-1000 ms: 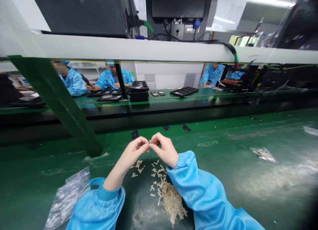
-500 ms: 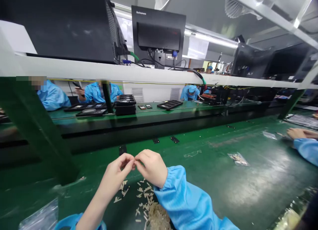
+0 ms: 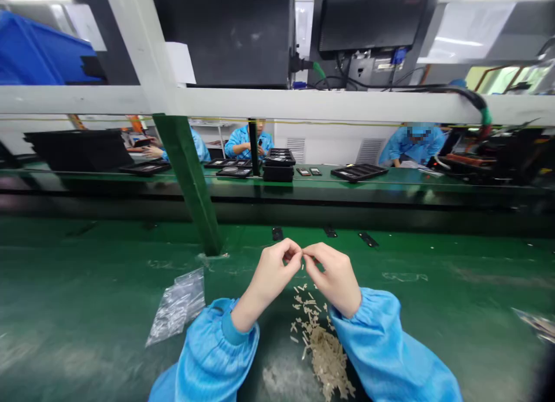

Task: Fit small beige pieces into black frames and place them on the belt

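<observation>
My left hand (image 3: 273,273) and my right hand (image 3: 333,275) meet fingertip to fingertip just above the green bench (image 3: 87,298), both in blue sleeves. Each hand is closed in a pinch on one tiny pale part (image 3: 302,253) held between them. Directly below the hands lies a heap of small beige parts (image 3: 323,347), with loose ones scattered toward the fingers.
A clear plastic bag (image 3: 176,306) lies left of my left forearm. A green post (image 3: 191,182) rises from the bench ahead. Small black pieces (image 3: 277,233) lie beyond the hands. Across the belt, people in blue sit behind black trays (image 3: 358,172). Monitors stand on the shelf above.
The view has swung left and dipped, so the green post now stands ahead and the plastic bag shows at left. My hands keep the same pinch together over the heap.
</observation>
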### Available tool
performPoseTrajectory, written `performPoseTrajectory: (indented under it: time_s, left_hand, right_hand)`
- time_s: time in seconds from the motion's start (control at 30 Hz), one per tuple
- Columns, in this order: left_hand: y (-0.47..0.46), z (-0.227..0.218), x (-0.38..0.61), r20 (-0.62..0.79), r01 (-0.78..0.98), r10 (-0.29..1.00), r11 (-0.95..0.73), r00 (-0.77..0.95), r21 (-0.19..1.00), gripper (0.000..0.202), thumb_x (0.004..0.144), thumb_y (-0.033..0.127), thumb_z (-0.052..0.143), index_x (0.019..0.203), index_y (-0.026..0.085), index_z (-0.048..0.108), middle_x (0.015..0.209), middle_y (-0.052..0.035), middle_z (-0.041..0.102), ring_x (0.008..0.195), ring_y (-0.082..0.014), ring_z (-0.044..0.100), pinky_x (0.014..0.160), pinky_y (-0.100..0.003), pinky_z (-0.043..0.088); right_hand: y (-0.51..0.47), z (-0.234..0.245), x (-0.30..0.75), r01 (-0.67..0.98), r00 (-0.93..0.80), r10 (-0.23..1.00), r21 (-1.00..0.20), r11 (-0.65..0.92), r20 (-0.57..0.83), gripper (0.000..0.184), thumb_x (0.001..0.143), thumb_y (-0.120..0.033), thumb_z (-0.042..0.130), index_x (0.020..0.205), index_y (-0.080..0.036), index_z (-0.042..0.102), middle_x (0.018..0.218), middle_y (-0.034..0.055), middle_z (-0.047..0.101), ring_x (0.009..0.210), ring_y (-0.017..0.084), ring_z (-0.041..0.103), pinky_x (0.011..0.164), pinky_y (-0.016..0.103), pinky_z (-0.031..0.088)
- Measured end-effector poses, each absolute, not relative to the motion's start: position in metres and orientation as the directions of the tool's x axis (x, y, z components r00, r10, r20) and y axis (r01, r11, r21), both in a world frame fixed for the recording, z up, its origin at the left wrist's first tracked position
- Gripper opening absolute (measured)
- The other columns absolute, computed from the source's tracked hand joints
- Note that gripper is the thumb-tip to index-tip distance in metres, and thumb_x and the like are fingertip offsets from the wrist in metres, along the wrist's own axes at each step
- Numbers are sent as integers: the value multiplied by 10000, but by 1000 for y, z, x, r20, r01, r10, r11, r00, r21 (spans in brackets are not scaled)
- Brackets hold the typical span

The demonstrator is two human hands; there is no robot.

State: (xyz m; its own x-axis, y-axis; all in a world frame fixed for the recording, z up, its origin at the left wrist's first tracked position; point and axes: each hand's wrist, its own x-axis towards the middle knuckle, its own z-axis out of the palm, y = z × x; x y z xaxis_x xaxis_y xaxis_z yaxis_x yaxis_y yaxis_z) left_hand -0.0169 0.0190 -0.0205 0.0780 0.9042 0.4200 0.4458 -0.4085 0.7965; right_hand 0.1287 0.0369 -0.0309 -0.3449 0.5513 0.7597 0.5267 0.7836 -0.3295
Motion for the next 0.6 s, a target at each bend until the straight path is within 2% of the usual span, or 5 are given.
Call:
performPoseTrajectory:
  time_s: [0.2, 0.37, 0.6]
  left_hand:
    - [18, -24, -16, 455, 481, 888, -428, 65, 765, 112, 773, 167, 503, 665, 173, 532, 621, 26, 561, 578, -103, 510, 577, -212, 403]
    - [18, -25, -15, 441, 483, 896, -410, 53, 774, 115, 779, 169, 498, 666, 172, 522, 622, 28, 557, 578, -99, 506, 571, -208, 396]
    - [18, -29, -14, 447, 563, 894, -388, 37, 730, 106, 784, 153, 491, 684, 173, 522, 658, 13, 576, 612, -113, 520, 602, -228, 403]
  right_hand:
    - [34, -33, 126, 613, -339, 488, -205, 763, 804, 187, 842, -119, 472, 760, -172, 631, 729, 39, 691, 655, 143, 632, 621, 242, 468]
    - [34, -35, 125, 635, -344, 489, -185, 750, 802, 177, 848, -126, 482, 763, -166, 632, 734, 36, 691, 665, 139, 633, 629, 237, 454]
    - [33, -38, 122, 710, -351, 459, -87, 699, 816, 206, 863, -137, 472, 732, -164, 629, 713, 46, 687, 646, 147, 620, 604, 254, 418]
